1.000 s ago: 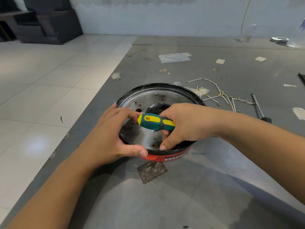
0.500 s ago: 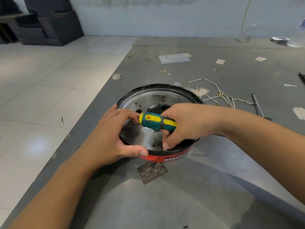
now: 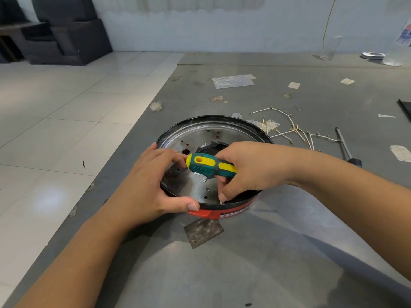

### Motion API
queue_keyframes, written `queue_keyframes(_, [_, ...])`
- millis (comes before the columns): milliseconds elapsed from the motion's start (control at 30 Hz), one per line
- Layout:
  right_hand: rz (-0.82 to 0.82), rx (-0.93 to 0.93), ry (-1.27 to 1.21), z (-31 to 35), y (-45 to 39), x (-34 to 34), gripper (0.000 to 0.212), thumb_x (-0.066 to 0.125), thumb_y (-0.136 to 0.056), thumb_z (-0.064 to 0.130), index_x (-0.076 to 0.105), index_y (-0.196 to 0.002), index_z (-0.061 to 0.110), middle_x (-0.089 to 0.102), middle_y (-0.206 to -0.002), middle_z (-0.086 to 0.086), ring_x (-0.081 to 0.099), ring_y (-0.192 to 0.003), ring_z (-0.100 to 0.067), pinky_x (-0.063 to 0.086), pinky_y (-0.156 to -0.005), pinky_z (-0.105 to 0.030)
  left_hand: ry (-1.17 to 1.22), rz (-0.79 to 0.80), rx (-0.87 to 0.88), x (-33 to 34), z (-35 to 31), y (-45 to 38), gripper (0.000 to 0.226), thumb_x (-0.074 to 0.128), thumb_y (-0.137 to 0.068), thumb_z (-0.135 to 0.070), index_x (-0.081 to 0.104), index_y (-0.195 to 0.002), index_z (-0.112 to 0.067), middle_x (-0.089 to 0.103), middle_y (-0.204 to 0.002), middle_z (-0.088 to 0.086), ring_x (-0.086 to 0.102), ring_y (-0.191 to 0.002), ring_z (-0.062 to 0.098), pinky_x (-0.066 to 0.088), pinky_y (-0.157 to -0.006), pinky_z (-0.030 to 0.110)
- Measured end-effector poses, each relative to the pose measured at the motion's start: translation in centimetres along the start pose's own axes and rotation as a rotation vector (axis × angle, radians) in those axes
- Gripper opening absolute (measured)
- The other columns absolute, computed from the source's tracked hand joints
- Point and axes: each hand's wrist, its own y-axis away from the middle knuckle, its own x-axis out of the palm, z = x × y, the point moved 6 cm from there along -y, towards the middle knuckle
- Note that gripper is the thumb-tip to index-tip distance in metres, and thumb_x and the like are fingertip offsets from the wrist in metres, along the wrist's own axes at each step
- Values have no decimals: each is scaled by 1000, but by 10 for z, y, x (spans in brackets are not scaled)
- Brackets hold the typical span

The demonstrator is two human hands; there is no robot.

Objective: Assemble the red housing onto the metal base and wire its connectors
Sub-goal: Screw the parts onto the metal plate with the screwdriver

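The round red housing [image 3: 224, 213] lies on the grey table with the perforated metal base [image 3: 193, 185] seated inside its black rim. My left hand [image 3: 151, 185] grips the housing's near-left rim, thumb along the outer wall and fingers over the edge. My right hand [image 3: 246, 170] holds a green and yellow screwdriver [image 3: 210, 166] across the palm, handle pointing left. Its thumb and a fingertip pinch something small and pale at the base's near edge. White wires with brass connectors [image 3: 293, 132] lie loose on the table behind the housing.
A dark metal rod [image 3: 344, 144] lies right of the wires. A square scuffed patch [image 3: 203, 232] lies just in front of the housing. Plastic film [image 3: 232, 81] and paper scraps are scattered farther back. The table's left edge drops to a tiled floor [image 3: 55, 130].
My right thumb and fingertips have shifted slightly down toward the near rim of the base. The left hand and the housing have stayed put.
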Motion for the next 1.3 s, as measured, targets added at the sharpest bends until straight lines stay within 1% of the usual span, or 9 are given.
queue_keyframes(133, [22, 27, -80, -8, -3, 2, 23, 84, -77, 29, 62, -81, 23, 77, -85, 1, 71, -77, -13, 54, -69, -28, 19, 21, -12, 1, 1, -1, 77, 55, -64, -98, 54, -115, -40, 56, -123, -24, 49, -125, 1, 4, -126, 19])
queue_keyframes(200, [58, 52, -253, -11, -4, 2, 21, 81, -83, 22, 61, -84, 18, 77, -80, -1, 69, -68, -9, 50, -63, -19, 21, 27, -14, 1, 1, -1, 74, 54, -64, -99, 52, -114, -45, 57, -120, -26, 50, -124, 1, 6, -126, 22])
queue_keyframes(367, [-38, 87, -624, -16, -6, -24, 17, 67, -96, 20, 58, -85, 10, 64, -71, -6, 55, -61, -15, 43, -56, -23, 33, 34, -8, 1, 1, -1, 76, 55, -65, -99, 55, -120, -45, 56, -125, -31, 49, -129, -3, 7, -127, 24])
queue_keyframes(500, [-182, 17, -917, -17, -1, -56, 21, 58, -100, 27, 53, -86, 12, 66, -72, -11, 59, -59, -19, 48, -57, -27, 35, 35, -16, 3, 2, 0, 67, 52, -65, -100, 50, -115, -55, 60, -129, -21, 49, -131, 1, 11, -128, 33])
queue_keyframes(600, [-264, -46, -1056, -20, 2, -73, 24, 55, -101, 35, 55, -87, 16, 67, -77, -8, 62, -67, -20, 50, -61, -27, 32, 10, 9, 2, 2, 1, 69, 55, -68, -97, 56, -115, -47, 61, -130, -20, 48, -134, 4, 16, -128, 40])
queue_keyframes(733, [-431, -29, -1017, -30, 0, -78, 33, 51, -102, 46, 60, -86, 19, 72, -86, -7, 56, -68, -12, 37, -60, -26, -17, -27, 82, -1, -9, 2, 60, 62, -75, -85, 62, -112, -39, 64, -128, -23, 50, -134, 6, 25, -124, 53])
queue_keyframes(900, [-477, 31, -1064, -42, 0, -57, 41, 44, -103, 54, 49, -103, 12, 75, -90, -17, 49, -55, -16, 34, -48, -25, -153, -41, 249, 4, -33, 3, 50, 68, -84, -70, 73, -111, -28, 69, -124, -16, 59, -128, 9, 36, -117, 44])
queue_keyframes(1133, [-438, -70, -1198, -51, 5, -32, 8, 52, -103, 12, 47, -109, 9, 71, -82, -17, 55, -56, -20, 42, -51, -24, -302, -23, 235, 15, -43, 4, 51, 59, -91, -74, 78, -116, -34, 72, -127, -16, 66, -119, 8, 48, -100, 39])
queue_keyframes(1300, [-585, -176, -1096, -56, 10, -32, 12, 53, -105, 24, 48, -107, 14, 69, -79, -8, 52, -57, -18, 40, -57, -29, -341, -46, 182, 17, -46, 3, 50, 57, -92, -74, 78, -115, -35, 72, -125, -17, 68, -116, 9, 49, -98, 42])
